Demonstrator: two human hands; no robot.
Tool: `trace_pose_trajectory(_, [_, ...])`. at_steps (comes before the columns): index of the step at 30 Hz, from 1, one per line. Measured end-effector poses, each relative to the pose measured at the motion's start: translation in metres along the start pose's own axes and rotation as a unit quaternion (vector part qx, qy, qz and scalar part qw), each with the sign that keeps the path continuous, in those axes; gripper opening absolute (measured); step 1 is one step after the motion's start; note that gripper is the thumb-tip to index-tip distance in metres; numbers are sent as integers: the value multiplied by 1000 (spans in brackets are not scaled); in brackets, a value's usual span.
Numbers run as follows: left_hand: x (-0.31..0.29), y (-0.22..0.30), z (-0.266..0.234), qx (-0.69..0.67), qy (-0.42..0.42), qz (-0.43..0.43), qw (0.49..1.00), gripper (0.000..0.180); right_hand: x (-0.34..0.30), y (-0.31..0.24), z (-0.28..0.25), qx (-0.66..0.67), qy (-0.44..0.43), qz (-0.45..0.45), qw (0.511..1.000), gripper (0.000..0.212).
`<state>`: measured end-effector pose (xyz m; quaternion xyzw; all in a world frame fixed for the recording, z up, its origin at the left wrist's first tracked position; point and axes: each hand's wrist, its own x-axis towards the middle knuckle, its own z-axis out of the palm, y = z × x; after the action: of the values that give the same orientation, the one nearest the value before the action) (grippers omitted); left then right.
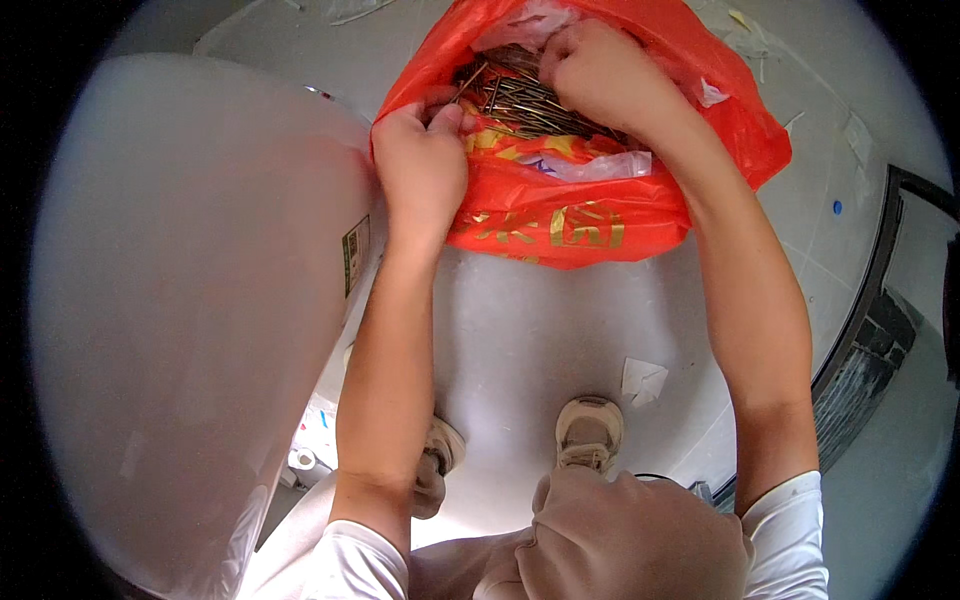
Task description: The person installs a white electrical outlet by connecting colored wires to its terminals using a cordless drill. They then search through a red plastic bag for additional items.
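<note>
A red plastic bag (570, 215) with gold print gapes in front of me. Inside lies a heap of long, thin metal pieces (525, 103), like nails or rods; their exact kind is hard to make out. My left hand (422, 165) is closed on the bag's left rim, thumb over the edge, with one thin piece sticking up beside the thumb. My right hand (605, 78) reaches in over the far side, fingers curled down by the heap and some crumpled clear plastic (530, 25). Whatever those fingers hold is hidden. More clear plastic (600, 166) lies along the near rim.
A large, smooth whitish object (190, 280) with a small label stands close on my left. On the grey floor are a paper scrap (643, 381) and a blue cap (837, 207). A dark-framed panel (870, 320) stands at the right. My shoes (590, 430) are below.
</note>
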<state>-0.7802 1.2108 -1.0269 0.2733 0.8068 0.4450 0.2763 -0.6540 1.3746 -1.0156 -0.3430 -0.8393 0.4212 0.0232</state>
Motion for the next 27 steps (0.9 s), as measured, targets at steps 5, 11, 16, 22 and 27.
trace_pose_trajectory(5, [0, 12, 1, -94, 11, -66, 993, 19, 14, 10, 26, -22, 9, -70, 997, 31])
trace_pose_trajectory(11, [1, 15, -2, -174, -11, -135, 975, 20, 34, 5, 45, -162, 67, -77, 982, 29])
trace_pose_trajectory(16, [-1, 15, -6, -180, -6, -148, 972, 18, 23, 5, 31, -116, 20, -57, 991, 22])
trace_pose_trajectory(22, [1, 9, -3, -197, 3, -144, 970, 16, 7, 7, 14, -51, -63, -29, 996, 19])
trace_pose_trajectory(27, [1, 12, 0, -195, -29, -150, 969, 19, 11, 17, 18, -1, -56, 10, 998, 22])
